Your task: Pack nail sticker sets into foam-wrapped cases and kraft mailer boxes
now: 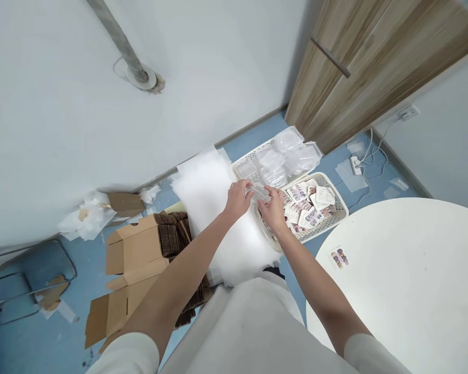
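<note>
Between my two hands is a small clear plastic box [259, 192], gripped at its left end by my left hand [237, 198] and at its right end by my right hand [272, 206]. Fingers of both hands are closed on its edges. Behind it, a white basket [253, 151] holds several clear plastic packs [275, 161]. Just right of my right hand, a second white basket [341, 200] is filled with printed cards [312, 217] bearing coloured nail-like pieces. White foam sheets [214, 192] lie stacked below my hands.
Flat brown cardboard boxes [140, 244] are stacked at left, near a metal-framed chair [31, 275]. A round white table [405, 270] stands at right with one card [339, 257] on it. A power strip [355, 165] with cables lies on the blue floor by the wooden cabinet [359, 31].
</note>
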Demonstrator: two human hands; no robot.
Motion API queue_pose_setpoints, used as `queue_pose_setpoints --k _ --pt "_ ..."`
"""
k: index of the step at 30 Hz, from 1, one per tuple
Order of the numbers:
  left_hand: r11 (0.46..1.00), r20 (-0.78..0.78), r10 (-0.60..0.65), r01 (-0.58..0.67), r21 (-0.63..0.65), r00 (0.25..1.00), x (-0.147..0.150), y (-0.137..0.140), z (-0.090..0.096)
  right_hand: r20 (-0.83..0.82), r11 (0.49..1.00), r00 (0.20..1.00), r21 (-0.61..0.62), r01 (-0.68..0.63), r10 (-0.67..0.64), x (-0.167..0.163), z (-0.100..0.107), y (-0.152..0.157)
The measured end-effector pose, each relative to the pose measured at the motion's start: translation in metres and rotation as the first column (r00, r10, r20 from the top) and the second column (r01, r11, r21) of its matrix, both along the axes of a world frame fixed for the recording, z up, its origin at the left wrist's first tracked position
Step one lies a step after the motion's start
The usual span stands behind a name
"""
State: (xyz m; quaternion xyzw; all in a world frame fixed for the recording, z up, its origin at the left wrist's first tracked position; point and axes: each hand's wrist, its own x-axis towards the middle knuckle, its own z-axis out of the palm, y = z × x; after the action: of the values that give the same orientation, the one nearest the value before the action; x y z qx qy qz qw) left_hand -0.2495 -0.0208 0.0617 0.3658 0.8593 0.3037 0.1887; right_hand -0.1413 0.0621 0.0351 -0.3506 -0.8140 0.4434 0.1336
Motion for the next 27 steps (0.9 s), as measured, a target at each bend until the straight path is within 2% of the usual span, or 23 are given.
queue_pose_setpoints --k 4,9,12,16,18,21,25,27 --pt "0.989 0.065 -0.009 -0.001 0.146 0.998 0.015 -0.011 0.025 -0.079 0.999 0.996 -0.035 0.033 -0.036 0.018 0.022 -0.016" --pt "0.954 0.329 0.001 -0.1 0.283 0.944 0.049 -0.037 0.044 -0.144 0.995 0.986 -0.079 0.067 -0.078 0.062 0.045 -0.047" --pt "0.943 0.487 -0.033 -0.135 0.305 0.873 0.076 -0.058 0.044 -0.17 0.97 0.976 -0.22 0.099 -0.139 0.099 0.052 -0.069" --pt "0.948 0.682 -0.069 -0.165 0.272 0.728 0.117 -0.08 0.038 -0.156 0.88 0.949 -0.44 0.18 -0.272 0.151 0.058 -0.094" --pt "0.955 0.735 -0.109 -0.134 0.263 0.669 0.136 -0.085 0.037 -0.161 0.841 0.928 -0.495 0.219 -0.337 0.175 0.063 -0.103" --pt "0.962 0.778 -0.211 -0.014 0.271 0.592 0.165 -0.083 0.041 -0.166 0.8 0.899 -0.541 0.262 -0.406 0.209 0.075 -0.11" --pt "0.934 0.792 -0.354 0.152 0.322 0.497 0.204 -0.072 0.051 -0.165 0.774 0.865 -0.548 0.319 -0.473 0.252 0.088 -0.115" --pt "0.924 0.809 -0.382 0.185 0.334 0.446 0.223 -0.068 0.053 -0.19 0.736 0.808 -0.564 0.376 -0.558 0.273 0.089 -0.119"
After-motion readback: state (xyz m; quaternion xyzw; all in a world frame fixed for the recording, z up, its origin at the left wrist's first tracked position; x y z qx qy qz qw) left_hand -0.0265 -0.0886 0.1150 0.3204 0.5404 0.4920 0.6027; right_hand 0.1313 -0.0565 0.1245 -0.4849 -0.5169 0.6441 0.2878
